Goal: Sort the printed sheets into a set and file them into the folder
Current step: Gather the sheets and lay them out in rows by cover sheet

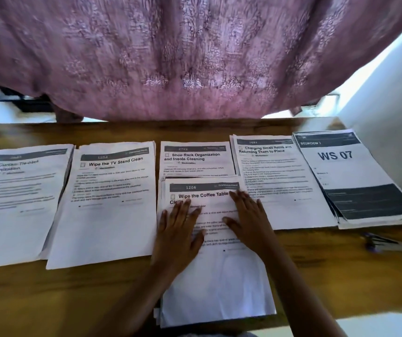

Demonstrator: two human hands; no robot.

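At the centre of the brown wooden table (73,300), the left hand (178,229) and right hand (246,220) lie flat, fingers straight, gripping nothing. They press on the white printed stack headed "Wipe the Coffee Table" (219,283). This stack overlaps the "Shoe Rack" pile (197,159) behind it. The "TV Stand" pile (107,210) lies just left and the "Charging Small Items" pile (285,181) just right.

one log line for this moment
stage sorting | left hand flat on coffee table sheet | right hand flat on same sheet

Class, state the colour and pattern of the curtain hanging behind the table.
Dusty pink-mauve curtain with a woven floral motif, seen in the head view.
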